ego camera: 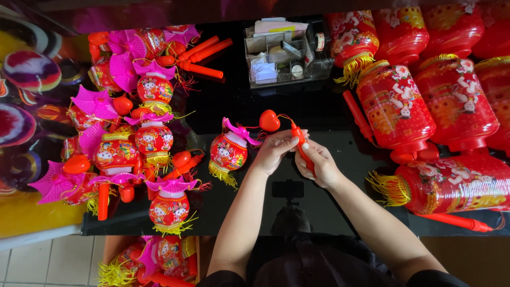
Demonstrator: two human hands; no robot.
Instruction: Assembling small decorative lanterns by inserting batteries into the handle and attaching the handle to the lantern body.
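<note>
Head view: right hand (319, 166) fingers closed round red stick (303, 150), gripping it mid-shaft; left hand (274, 150) fingers pinch its upper end. Heart bulb (269, 120) sits at the tip; small lantern (228, 152) lies just left on the black bench (319, 106). Judged light, thin plastic and paper, crushable; hold by the stiff stick, not the lantern or its tassel.

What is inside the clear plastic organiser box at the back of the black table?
The clear plastic organiser box holds paper slips, a tape roll and small round items; lower contents are covered.
</note>
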